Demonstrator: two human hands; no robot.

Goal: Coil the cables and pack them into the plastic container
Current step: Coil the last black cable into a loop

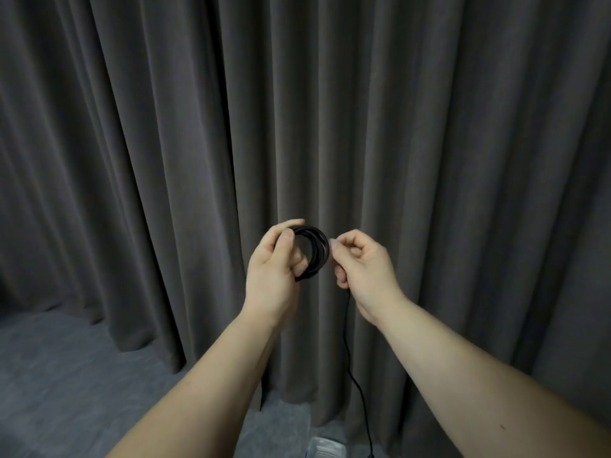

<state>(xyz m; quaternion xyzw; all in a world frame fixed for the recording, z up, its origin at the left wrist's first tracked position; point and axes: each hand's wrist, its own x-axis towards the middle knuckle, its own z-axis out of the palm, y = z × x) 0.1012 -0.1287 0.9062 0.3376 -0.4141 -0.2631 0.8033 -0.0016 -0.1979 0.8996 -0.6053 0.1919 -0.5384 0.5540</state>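
Before a pleated grey curtain and grey carpet, the left hand grips the coiled black cable, the right hand pinching its loose strand.

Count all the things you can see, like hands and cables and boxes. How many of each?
Hands: 2, the left hand and the right hand
Black cable: 1, partly coiled, its tail hanging down
Clear plastic container: 1, only partly in view at the bottom edge
Curtain: 1
Total: 5
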